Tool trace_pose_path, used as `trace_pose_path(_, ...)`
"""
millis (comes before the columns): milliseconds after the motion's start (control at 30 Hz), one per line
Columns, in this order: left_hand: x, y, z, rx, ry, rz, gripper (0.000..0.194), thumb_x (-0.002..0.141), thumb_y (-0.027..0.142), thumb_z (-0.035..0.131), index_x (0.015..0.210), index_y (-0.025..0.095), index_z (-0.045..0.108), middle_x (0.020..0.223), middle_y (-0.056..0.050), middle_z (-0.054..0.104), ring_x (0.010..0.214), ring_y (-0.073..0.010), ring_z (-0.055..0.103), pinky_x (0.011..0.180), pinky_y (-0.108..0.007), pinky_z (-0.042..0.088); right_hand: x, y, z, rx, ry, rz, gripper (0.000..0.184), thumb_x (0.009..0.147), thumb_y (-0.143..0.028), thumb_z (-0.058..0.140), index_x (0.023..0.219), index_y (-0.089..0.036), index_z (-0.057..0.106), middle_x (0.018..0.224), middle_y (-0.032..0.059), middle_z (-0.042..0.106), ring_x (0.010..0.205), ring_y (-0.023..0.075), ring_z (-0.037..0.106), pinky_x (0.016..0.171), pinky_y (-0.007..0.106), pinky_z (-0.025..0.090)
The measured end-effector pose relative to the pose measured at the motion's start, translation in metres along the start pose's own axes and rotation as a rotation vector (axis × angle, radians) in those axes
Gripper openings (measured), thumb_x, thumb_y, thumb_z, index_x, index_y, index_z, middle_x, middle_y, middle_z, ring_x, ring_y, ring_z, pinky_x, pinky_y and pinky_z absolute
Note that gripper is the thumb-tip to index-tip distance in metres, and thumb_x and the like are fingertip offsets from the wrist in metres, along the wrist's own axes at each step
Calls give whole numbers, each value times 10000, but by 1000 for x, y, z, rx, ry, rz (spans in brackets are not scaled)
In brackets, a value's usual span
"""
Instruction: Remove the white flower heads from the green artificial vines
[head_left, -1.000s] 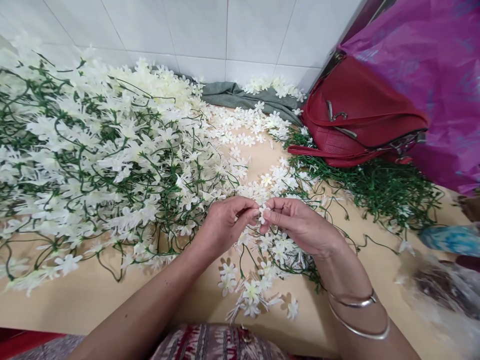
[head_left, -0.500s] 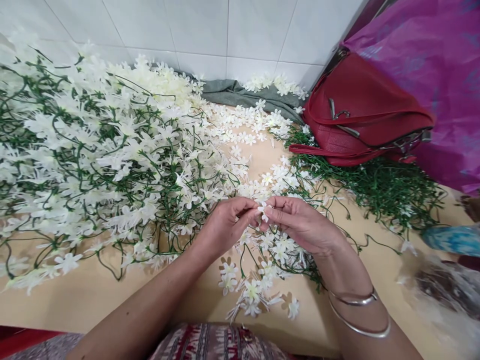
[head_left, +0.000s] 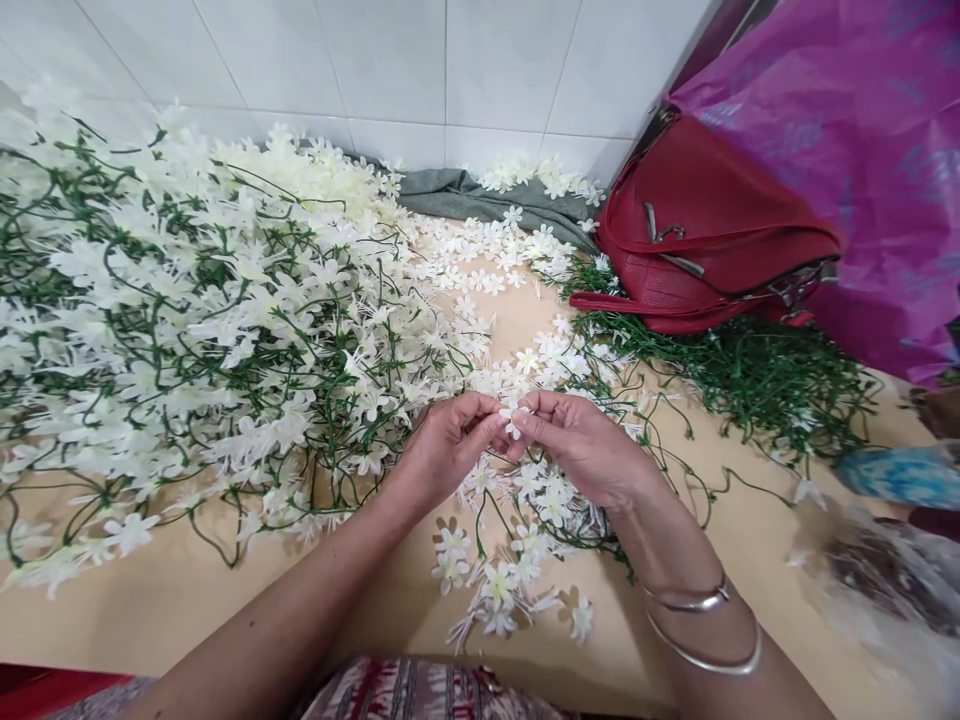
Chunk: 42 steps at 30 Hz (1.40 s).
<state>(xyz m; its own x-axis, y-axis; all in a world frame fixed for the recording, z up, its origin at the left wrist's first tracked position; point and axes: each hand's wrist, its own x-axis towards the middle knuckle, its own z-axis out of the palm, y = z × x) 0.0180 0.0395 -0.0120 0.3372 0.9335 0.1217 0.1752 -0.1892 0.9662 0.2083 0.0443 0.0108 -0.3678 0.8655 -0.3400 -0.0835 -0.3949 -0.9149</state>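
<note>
A small white artificial flower (head_left: 515,420) is pinched between the fingertips of both hands, above the middle of the table. My left hand (head_left: 454,440) grips it from the left, thumb and forefinger closed. From the other side my right hand (head_left: 581,440) presses its thumb and forefinger on the same flower; two silver bangles circle that wrist. The fingers hide part of the flower, and I cannot tell whether a stem is attached. Loose white flowers (head_left: 555,500) lie under and around the hands, with more blossoms (head_left: 499,585) nearer the front edge.
A tall heap of white flowers on green stems (head_left: 247,330) fills the left. Bare green stems (head_left: 757,380) lie at right, beneath a red handbag (head_left: 720,230). A purple bag (head_left: 885,180) hangs behind. A clear plastic bag (head_left: 892,580) sits front right; grey-green cloth (head_left: 480,200) lines the tiled wall.
The view has shifted slightly, so everything sits a little further left. Both hands still pinch the flower, whose angle has changed slightly.
</note>
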Motion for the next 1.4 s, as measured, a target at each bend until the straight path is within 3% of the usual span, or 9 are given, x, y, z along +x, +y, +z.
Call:
trace_pose_path(200, -1, -2, 2, -170, -30, -31, 145, 967, 280, 640, 997, 154, 707, 850, -52, 788, 781, -147, 736, 754, -263, 587, 0, -8, -5, 30, -21, 47, 383, 721, -511, 898, 720, -185, 696, 623, 14, 711, 688, 172, 671, 755, 311, 481)
trace_pose_path(667, -3, 1, 2, -37, 23, 32, 158, 982, 260, 623, 850, 181, 654, 777, -14, 754, 728, -142, 710, 715, -248, 533, 1, -4, -2, -9, -10, 19, 385, 731, -538, 882, 750, -198, 703, 656, 4, 716, 668, 171, 674, 793, 337, 505)
trace_pose_path(933, -3, -3, 3, 52, 54, 85, 143, 973, 221, 626, 842, 174, 661, 757, -11, 744, 691, -127, 687, 670, -232, 503, 2, -3, -2, -57, 5, 21, 391, 741, -547, 876, 762, -211, 678, 616, 8, 724, 618, 160, 642, 715, 315, 490)
trace_pose_path(1067, -2, 3, 5, 55, 68, 47, 127, 974, 215, 625, 868, 169, 678, 775, -16, 757, 717, -130, 705, 689, -237, 541, 2, -6, -1, -26, -2, 13, 416, 721, -557, 886, 746, -213, 653, 603, -4, 694, 600, 152, 620, 671, 301, 478)
trace_pose_path(1167, -4, 27, 5, 39, 145, 83, 97, 1000, 190, 596, 950, 168, 676, 813, -13, 748, 752, -122, 716, 711, -236, 579, -3, -10, 0, 47, 35, -51, 413, 715, -534, 898, 788, -205, 660, 731, -4, 699, 695, 144, 649, 757, 299, 501)
trace_pose_path(1267, -9, 62, -6, -13, 294, 190, 111, 1037, 183, 556, 1095, 182, 651, 882, -15, 736, 782, -115, 718, 696, -238, 612, -14, -20, 0, -7, 67, -155, 375, 751, -500, 881, 871, -212, 672, 850, 7, 692, 843, 165, 664, 861, 313, 494)
trace_pose_path(1333, -13, 80, -26, 63, 439, 351, 166, 1067, 198, 517, 1195, 202, 621, 965, -24, 727, 842, -129, 723, 767, -294, 643, -22, -29, 1, -151, 68, -236, 325, 811, -475, 833, 908, -210, 674, 866, 14, 682, 865, 171, 638, 844, 307, 476)
trace_pose_path(1400, -18, 88, -56, 270, 688, 554, 272, 1091, 259, 492, 1354, 226, 555, 1060, -39, 718, 954, -157, 721, 872, -364, 641, -31, -36, 3, -313, 82, -310, 262, 871, -442, 770, 916, -205, 666, 837, 7, 655, 809, 163, 593, 772, 296, 457)
